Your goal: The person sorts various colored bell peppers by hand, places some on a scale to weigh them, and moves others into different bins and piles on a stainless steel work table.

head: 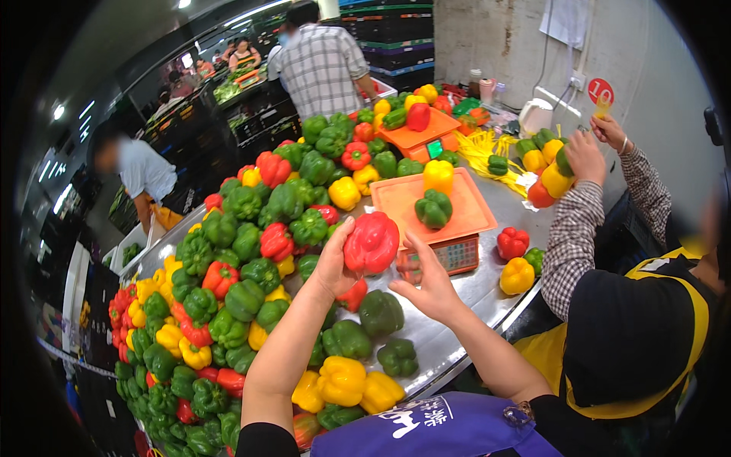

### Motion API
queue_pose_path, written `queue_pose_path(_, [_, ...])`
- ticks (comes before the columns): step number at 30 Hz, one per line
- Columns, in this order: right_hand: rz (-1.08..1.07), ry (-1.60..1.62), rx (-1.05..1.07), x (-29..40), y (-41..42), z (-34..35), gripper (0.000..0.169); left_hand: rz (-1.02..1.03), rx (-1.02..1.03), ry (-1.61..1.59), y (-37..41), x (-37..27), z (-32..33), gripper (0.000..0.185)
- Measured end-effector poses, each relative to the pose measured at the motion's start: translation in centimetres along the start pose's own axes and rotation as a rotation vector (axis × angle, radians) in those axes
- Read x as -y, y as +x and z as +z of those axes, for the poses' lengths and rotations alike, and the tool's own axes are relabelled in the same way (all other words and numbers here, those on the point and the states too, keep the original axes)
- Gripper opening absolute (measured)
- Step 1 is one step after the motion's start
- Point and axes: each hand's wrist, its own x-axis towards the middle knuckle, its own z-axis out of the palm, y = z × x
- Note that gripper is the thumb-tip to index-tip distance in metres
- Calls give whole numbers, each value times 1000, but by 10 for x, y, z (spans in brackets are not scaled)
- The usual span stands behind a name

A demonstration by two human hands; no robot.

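Observation:
A red bell pepper (372,242) rests in my left hand (332,263), raised above the metal table (451,320). My right hand (428,283) is beside it with thumb and fingers spread, holding nothing. Just beyond my hands stands an orange weighing scale (471,212). On its tray are a yellow bell pepper (438,176) and a green bell pepper (433,209). Below my hands lie loose green peppers (381,312) and yellow peppers (341,379). A large pile of mixed bell peppers (245,300) covers the table to my left.
To my right, a co-worker (622,337) holds a bundle of peppers (551,171). Beyond the near scale is a second orange scale (428,131) bearing peppers, beside yellow net bags (485,148). Three peppers (517,275) sit near the right edge. A white kettle (535,117) stands by the wall.

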Motion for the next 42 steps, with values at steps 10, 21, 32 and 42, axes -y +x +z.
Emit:
queue_pose_path(10, [3,163,-60,-40,48,-58,89,261,94,664,71,16,39,82])
queue_pose_path(21, [192,257,-98,-81,21,-95,57,-76,-288,893,196,-16,-6,65])
queue_pose_path(32, [253,228,-222,-109,-28,-134,47,-94,-485,1287,203,-37,-19,89])
queue_pose_path(42, [123,-48,-363,-88,-27,-169,52,475,-796,1573,-42,-87,-122,45])
